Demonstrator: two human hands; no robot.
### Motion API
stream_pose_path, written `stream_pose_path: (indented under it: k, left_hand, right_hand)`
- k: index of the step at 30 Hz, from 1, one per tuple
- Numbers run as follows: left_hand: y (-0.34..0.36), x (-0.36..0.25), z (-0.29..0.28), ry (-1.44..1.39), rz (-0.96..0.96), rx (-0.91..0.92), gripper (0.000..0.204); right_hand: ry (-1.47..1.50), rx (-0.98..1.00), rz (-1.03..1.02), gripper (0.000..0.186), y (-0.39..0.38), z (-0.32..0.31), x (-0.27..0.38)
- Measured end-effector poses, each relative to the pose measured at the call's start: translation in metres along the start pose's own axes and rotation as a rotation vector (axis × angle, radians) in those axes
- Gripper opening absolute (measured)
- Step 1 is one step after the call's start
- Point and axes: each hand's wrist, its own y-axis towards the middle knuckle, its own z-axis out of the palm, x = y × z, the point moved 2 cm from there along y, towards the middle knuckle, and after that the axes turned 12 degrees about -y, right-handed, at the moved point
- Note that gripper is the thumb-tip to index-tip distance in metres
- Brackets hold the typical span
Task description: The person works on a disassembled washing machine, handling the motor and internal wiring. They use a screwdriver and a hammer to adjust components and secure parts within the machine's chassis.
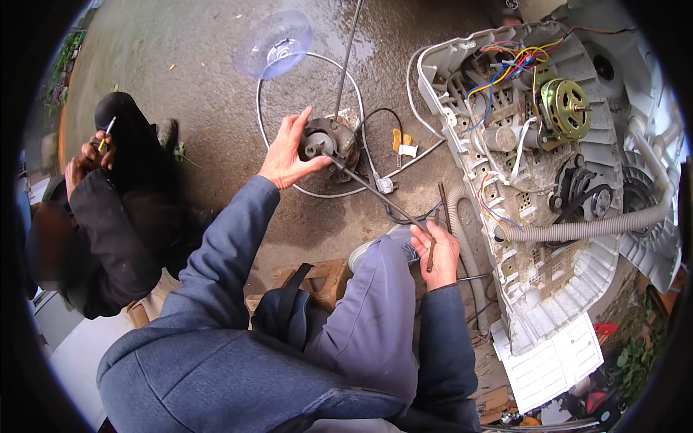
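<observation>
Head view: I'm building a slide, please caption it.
Left hand at a metal assembly, right hand holding a dark rod angled toward it.

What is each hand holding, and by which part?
The right hand holds the metal rod by the end nearer the person. The left hand is spread at the dirty metal part; whether it grips cannot be told.

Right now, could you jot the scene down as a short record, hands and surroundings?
Left hand: spread at a grimy round metal assembly
Right hand: grips a thin dark metal rod
Ground: looped grey cable, white plug, translucent bluish plastic dish
Right side: dirty white plastic housing bearing a round green-gold motor
Left side: person in black clothing
</observation>
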Motion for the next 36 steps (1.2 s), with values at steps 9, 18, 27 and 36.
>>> stream_pose_path:
  k: [9,18,27,36]
  left_hand:
    - [0.021,0.005,0.017,0.053,0.263,-0.016,0.071]
    - [0.034,-0.007,0.013,0.272,0.351,0.074,0.048]
    - [0.035,-0.004,0.019,0.161,0.453,0.103,0.041]
    - [0.029,-0.001,0.017,0.222,0.47,0.043,0.045]
  right_hand:
    - [0.282,0.186,0.426,0.019,0.013,-0.002,-0.014]
    - [0.239,0.076,0.329,0.028,-0.007,0.018,0.0]
    - [0.054,-0.04,0.184,0.035,-0.015,0.02,-0.003]
    - [-0.039,-0.128,0.112,0.029,-0.01,0.025,-0.007]
